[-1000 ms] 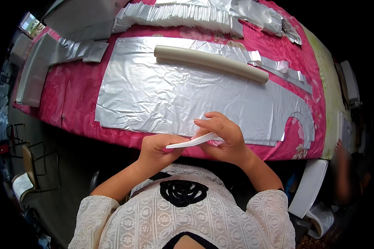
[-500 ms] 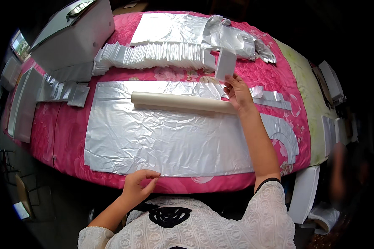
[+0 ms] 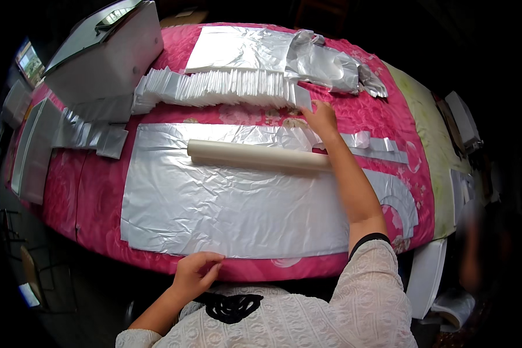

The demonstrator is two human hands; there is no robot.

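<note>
A long row of thin white rectangular packets [image 3: 232, 87] stands on edge, tightly packed, across the far part of the table. My right hand [image 3: 322, 118] is at the row's right end, its fingers closed on the lower corner of the last white packet [image 3: 302, 95], which leans against the others. Beneath that forearm lies a long off-white roll [image 3: 255, 155], resting on a wide crinkled silver sheet [image 3: 232, 209]. My left hand [image 3: 196, 275] rests by the near edge of this sheet, fingers slightly bent, thumb and forefinger apart with nothing visible between them.
Pink floral cloth [image 3: 98, 197] covers the table. A large white box [image 3: 104, 64] stands far left, with a clear plastic bin [image 3: 32, 151] nearer. Folded silver pieces [image 3: 101, 136] lie beside them. Another silver sheet [image 3: 238, 49] is behind the row; silver strips [image 3: 383, 148] lie at right.
My right hand has moved left and slightly up, bringing the white packet from the air to the row's right end. My left hand stays by the sheet edge; the whole view has shifted slightly.
</note>
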